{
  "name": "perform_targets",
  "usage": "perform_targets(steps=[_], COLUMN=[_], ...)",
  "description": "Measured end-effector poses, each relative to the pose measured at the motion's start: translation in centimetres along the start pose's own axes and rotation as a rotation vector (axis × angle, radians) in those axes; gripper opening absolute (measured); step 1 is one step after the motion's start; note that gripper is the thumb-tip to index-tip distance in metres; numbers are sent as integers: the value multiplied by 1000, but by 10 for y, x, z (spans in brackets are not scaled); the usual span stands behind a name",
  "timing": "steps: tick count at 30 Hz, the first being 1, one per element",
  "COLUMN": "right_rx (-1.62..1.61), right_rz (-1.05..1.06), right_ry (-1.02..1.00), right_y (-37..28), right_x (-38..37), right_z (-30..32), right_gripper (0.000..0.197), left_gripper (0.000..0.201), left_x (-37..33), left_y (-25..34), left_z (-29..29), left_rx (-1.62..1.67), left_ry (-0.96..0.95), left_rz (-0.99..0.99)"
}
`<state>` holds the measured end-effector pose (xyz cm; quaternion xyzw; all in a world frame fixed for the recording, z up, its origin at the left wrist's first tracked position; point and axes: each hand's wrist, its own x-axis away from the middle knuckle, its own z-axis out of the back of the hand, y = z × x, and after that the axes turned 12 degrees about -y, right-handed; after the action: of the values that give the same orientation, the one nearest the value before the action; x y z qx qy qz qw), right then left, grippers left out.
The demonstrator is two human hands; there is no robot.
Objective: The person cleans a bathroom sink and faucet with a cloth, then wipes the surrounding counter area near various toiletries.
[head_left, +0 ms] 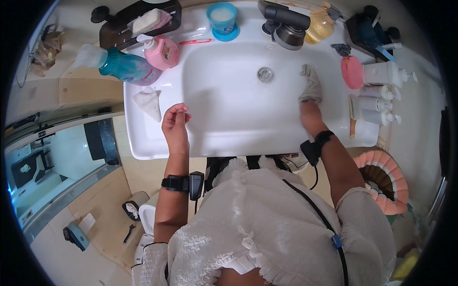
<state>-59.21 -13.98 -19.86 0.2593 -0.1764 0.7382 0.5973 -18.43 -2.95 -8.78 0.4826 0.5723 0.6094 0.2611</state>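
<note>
A crumpled grey cloth (312, 80) is bunched at the right inner side of the white sink (229, 114). My right hand (311, 113) grips it, and the cloth covers most of the fingers. Over the sink's left inner edge hovers my left hand (176, 123), its fingers curled in and nothing visible in them. Beside that hand, a folded white cloth (149, 102) lies on the left ledge. The round metal drain (265, 74) shows between the two hands, nearer the right one.
Along the left rim stand a teal bottle (125, 66) and a pink pump bottle (161, 52). A blue cup (222, 20) and the dark faucet (288, 28) are at the back. Several pump bottles (377, 104), a pink oval item (352, 72) and a comb (353, 117) line the right ledge.
</note>
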Motion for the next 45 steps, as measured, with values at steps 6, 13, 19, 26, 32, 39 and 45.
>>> perform_targets(steps=[6, 13, 19, 26, 32, 39, 45], right_rx=[-937, -1314, -351, -874, -2066, -2496, -2292], right_rz=[375, 502, 745, 62, 410, 625, 682], right_ry=[-207, -8, -106, 119, 19, -327, -325], right_y=[-161, -309, -203, -43, -45, -69, -78], right_x=[3, -62, 5, -8, 28, 46, 36], right_z=[85, 101, 37, 47, 137, 185, 177], right_gripper=[26, 53, 50, 37, 42, 39, 48], left_gripper=[11, 12, 12, 14, 52, 75, 78], left_x=[20, 38, 38, 21, 0, -55, -60], left_y=[4, 7, 2, 9, -1, -8, 9], left_z=[20, 53, 53, 12, -63, -153, -193], left_rx=[-4, -28, -32, -34, -217, -165, 670], left_ry=[64, 105, 68, -140, -527, -473, -651], left_rz=[8, 19, 44, 14, -19, 338, 509])
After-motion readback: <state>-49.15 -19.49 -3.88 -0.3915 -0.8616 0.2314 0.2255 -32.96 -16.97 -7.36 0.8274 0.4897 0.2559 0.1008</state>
